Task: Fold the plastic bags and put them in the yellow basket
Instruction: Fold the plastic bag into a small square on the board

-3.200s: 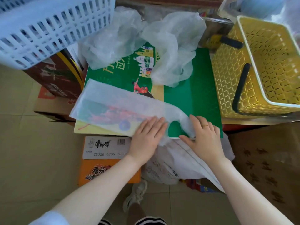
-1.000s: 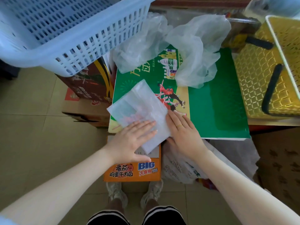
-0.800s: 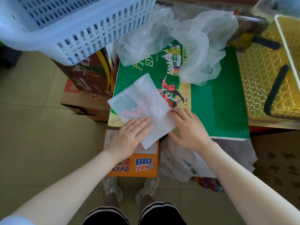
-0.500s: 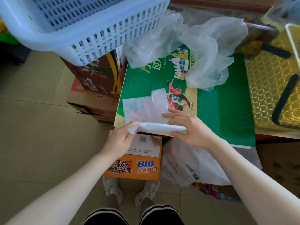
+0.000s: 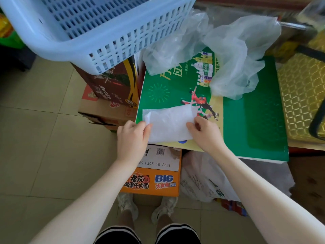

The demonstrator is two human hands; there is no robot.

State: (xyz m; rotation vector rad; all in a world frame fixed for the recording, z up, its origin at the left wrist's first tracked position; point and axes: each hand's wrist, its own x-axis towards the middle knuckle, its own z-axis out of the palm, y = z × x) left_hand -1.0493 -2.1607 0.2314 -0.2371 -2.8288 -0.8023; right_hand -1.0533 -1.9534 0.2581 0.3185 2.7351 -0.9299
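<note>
Head view, looking down. The yellow basket is cut off by the right edge, only its lattice wall and a black handle showing; its inside is out of sight. A pale blue basket fills the far left, cropped at the top. Under the green printed board a white sack is half hidden by the right forearm, its print too blurred to read. Two crumpled plastic bags lie loose on the far part of the board, their edges merging so that where one ends cannot be told. The folded plastic bag lies flat as a small white rectangle at the board's near left edge, directly between the hands. The left hand pinches its left end, thumb on top, fingers curled beneath. The right hand pinches its right end, fingertips tucked and partly hidden by the knuckles. The yellow basket is well apart to the right. Below, an orange carton sits near the person's shoes.
</note>
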